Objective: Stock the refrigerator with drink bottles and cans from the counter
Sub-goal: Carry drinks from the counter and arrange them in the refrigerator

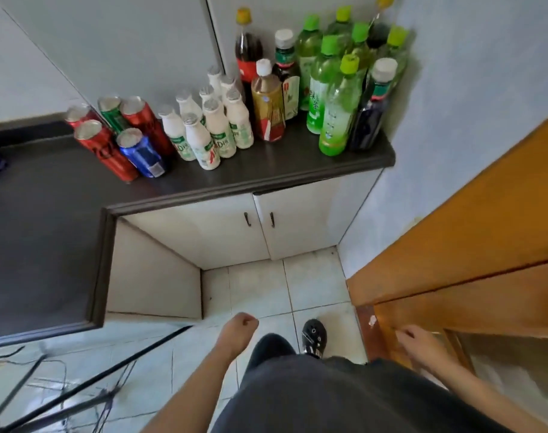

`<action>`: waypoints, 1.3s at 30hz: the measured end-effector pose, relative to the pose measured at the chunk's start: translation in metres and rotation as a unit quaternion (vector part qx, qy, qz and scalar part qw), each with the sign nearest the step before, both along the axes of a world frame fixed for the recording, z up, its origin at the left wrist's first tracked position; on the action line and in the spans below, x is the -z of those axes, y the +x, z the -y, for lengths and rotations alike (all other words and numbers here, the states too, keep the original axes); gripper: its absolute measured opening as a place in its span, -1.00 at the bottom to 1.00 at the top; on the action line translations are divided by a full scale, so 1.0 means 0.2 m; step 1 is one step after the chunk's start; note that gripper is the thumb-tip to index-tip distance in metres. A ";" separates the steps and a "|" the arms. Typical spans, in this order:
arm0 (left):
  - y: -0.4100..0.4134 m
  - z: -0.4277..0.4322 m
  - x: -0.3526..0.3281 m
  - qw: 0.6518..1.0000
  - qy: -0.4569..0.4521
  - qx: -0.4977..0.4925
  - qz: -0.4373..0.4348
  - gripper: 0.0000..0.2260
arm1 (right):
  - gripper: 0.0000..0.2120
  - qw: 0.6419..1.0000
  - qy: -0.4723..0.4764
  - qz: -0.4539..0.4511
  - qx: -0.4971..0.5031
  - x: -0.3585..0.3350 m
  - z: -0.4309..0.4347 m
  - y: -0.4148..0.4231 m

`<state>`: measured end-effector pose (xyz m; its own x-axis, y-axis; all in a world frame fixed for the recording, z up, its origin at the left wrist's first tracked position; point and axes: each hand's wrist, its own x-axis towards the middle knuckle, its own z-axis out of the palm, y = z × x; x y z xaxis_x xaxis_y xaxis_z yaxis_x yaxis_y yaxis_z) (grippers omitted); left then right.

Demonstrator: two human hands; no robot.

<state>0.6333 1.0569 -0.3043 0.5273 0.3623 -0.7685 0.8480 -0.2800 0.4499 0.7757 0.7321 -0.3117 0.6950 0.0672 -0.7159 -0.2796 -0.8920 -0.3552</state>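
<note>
So all the drinks are sitting on the counter (47,229), bunched along its back edge, and nothing's been picked up yet as far as I can tell. At the counter's far right corner are the tall green tea bottles (335,89), packed tight against each other with a dark bottle (372,101) at the front of the bunch. Just left of those are a gold-label bottle (268,110) and a big cola bottle (247,48) behind it, then a cluster of small white bottles (210,126), then the cans (101,145) furthest left. My guess is the full tall ones are heavy and a bit slick, so I'd grab them round the waist or just under the shoulder, not by the cap. The little white ones look light and easy to knock over like dominoes, so pluck from the front. Cans are stiff but smooth, so wrap round the middle. Both hands are down low in front of the counter, well away from everything: my left hand (240,328) is balled into a fist with nothing in it, and my right hand (419,342) hangs loosely curled and empty. It's next to a wooden door (469,229) that's off the counter's right end. The cabinet doors (266,226) under the counter are closed. No fridge in view from here.
</note>
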 end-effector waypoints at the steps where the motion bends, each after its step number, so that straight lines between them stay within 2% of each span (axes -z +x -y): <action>1: 0.08 -0.02 -0.02 1.000 0.000 -0.014 0.011 -0.87 | -0.86 1.000 0.007 -0.007 -0.006 -0.03 -0.04 0.08; 6: 0.33 -0.07 -0.06 0.993 -0.025 -0.096 0.063 -0.89 | -0.87 0.999 0.034 -0.004 -0.015 -0.04 -0.26 0.34; 8: 0.42 -0.11 -0.06 0.984 -0.033 -0.152 0.093 -0.88 | -0.90 0.998 0.061 -0.003 -0.004 -0.04 -0.37 0.42; 10: 0.53 -0.16 -0.09 0.972 -0.041 -0.197 0.125 -0.89 | -0.86 0.996 0.084 0.004 0.005 -0.05 -0.46 0.49; 14: 0.85 -0.31 -0.22 0.951 -0.017 -0.221 0.217 -0.85 | -0.87 0.977 0.174 0.074 0.099 -0.17 -0.64 0.68; 17: 1.16 -0.46 -0.39 0.932 0.011 -0.186 0.310 -0.83 | -0.86 0.952 0.205 0.181 0.141 -0.32 -0.78 0.90; 21: 1.54 -0.56 -0.59 0.903 -0.001 -0.103 0.417 -0.82 | -0.82 0.883 0.252 0.331 0.218 -0.56 -0.98 1.17; 25: 1.81 -0.52 -0.71 0.876 -0.008 0.001 0.483 -0.86 | -0.77 0.833 0.254 0.430 0.239 -0.71 -1.08 1.33; 29: 1.96 -0.44 -0.75 0.852 0.001 0.077 0.518 -0.73 | -0.60 0.832 0.208 0.474 0.199 -0.78 -1.13 1.41; 33: 2.04 -0.34 -0.77 0.838 -0.011 0.116 0.534 -0.62 | -0.59 0.830 0.211 0.498 0.137 -0.78 -1.12 1.47; 39: 2.10 -0.25 -0.77 0.845 0.008 0.160 0.511 -0.60 | -0.69 0.826 0.255 0.497 0.080 -0.77 -1.11 1.54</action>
